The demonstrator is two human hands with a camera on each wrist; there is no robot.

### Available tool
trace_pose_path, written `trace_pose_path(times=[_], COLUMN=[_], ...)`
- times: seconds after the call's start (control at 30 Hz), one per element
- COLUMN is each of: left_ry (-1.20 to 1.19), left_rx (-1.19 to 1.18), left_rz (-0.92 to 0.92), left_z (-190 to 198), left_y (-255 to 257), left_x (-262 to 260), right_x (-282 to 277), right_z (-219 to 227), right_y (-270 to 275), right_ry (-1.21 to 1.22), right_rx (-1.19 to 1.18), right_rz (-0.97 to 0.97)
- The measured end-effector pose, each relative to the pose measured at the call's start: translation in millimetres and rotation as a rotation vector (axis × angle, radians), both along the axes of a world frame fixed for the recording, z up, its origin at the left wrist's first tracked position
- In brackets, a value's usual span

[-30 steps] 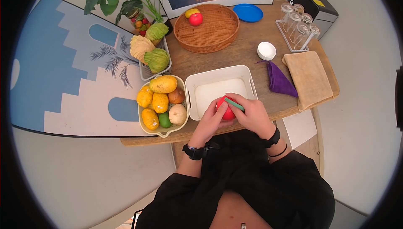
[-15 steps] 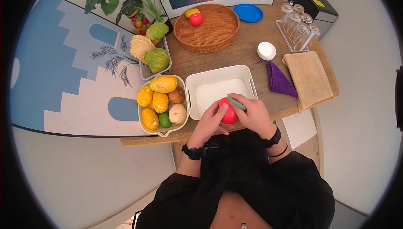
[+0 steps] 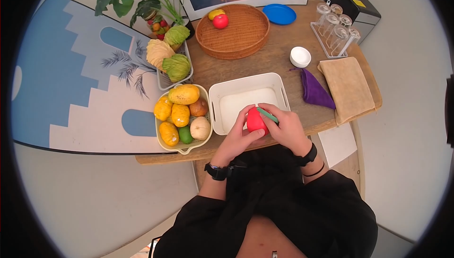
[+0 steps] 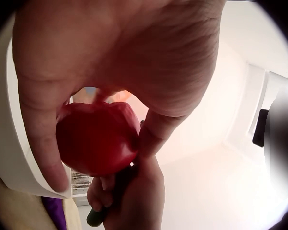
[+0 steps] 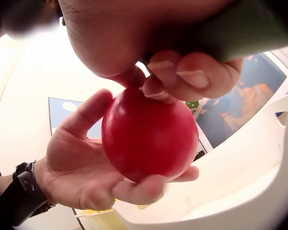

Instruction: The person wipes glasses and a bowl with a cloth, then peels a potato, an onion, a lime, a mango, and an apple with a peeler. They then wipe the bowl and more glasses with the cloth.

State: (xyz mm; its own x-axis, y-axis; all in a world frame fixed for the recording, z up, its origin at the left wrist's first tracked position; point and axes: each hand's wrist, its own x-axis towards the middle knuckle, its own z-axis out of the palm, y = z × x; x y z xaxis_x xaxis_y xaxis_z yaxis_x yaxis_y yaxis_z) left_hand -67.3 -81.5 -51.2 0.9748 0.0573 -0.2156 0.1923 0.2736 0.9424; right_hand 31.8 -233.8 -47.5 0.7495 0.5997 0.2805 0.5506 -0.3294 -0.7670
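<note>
Red fruit (image 3: 257,122), round and smooth, is held between the two hands of the person, at the near side of the white tub (image 3: 234,103). Left hand (image 3: 237,137) has its grip around this fruit: the left wrist view shows the thumb on one side and a finger on the opposite side. Right hand (image 3: 287,129) grips the green-handled tool (image 3: 267,115), and some of its fingertips touch the upper part of the fruit. The working end of the tool is hidden, so I cannot tell its form.

The tub stands on the wooden desk (image 3: 280,47). Just to its left is the pale yellow basket (image 3: 183,150), which contains yellow fruits (image 3: 184,95), one green fruit (image 3: 185,135) and others of brown and beige colour. Behind this basket, leafy heads (image 3: 176,68) lie in the grey basket (image 3: 165,84). Farther back, the wicker tray (image 3: 239,38) carries a second red fruit (image 3: 220,21), beside which lies a yellow one. On the right, the purple cloth (image 3: 316,90) lies against the tan cloth (image 3: 350,88).
</note>
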Motion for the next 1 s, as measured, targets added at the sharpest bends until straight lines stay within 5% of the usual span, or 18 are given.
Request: trace_pose_path(times=[0.23,0.3,0.33,0.4,0.5,0.63,0.73,0.8,1.0], left_ry=[0.088,0.414,0.415,0.048,-0.05,0.104,0.278,-0.107,0.132], left_rx=[-0.245,-0.242,-0.242,-0.038,-0.037,-0.196,-0.127,-0.008,-0.215], left_rz=[0.146,-0.083,-0.084,0.052,0.125,0.14,-0.06,0.015,0.157], left_z=[-26.1,-1.8,-0.7,-1.8,-19.0,-24.5,6.6,-6.9,-26.2], left_y=[8.8,16.2,12.2,0.2,1.6,6.0,7.0,0.8,-0.6], left_x=[12.5,10.1,8.0,3.1,7.3,13.3,6.1,3.0,13.9], right_x=[-4.2,-2.2,-1.2,-0.5,-2.1,-3.2,1.8,1.6,-3.2], right_z=[-0.9,-4.8,-5.9,-1.0,1.1,2.2,-0.4,6.2,1.8], right_y=[4.9,3.5,2.5,0.5,2.5,4.8,-1.0,-2.1,2.6], right_ry=[-0.045,-0.047,-0.048,-0.009,0.017,-0.01,0.016,0.052,0.026], right_rx=[0.054,0.043,0.033,0.013,0.014,0.062,-0.011,-0.024,0.037], right_rz=[0.018,0.021,0.023,0.015,0.014,0.03,0.019,0.013,0.039])
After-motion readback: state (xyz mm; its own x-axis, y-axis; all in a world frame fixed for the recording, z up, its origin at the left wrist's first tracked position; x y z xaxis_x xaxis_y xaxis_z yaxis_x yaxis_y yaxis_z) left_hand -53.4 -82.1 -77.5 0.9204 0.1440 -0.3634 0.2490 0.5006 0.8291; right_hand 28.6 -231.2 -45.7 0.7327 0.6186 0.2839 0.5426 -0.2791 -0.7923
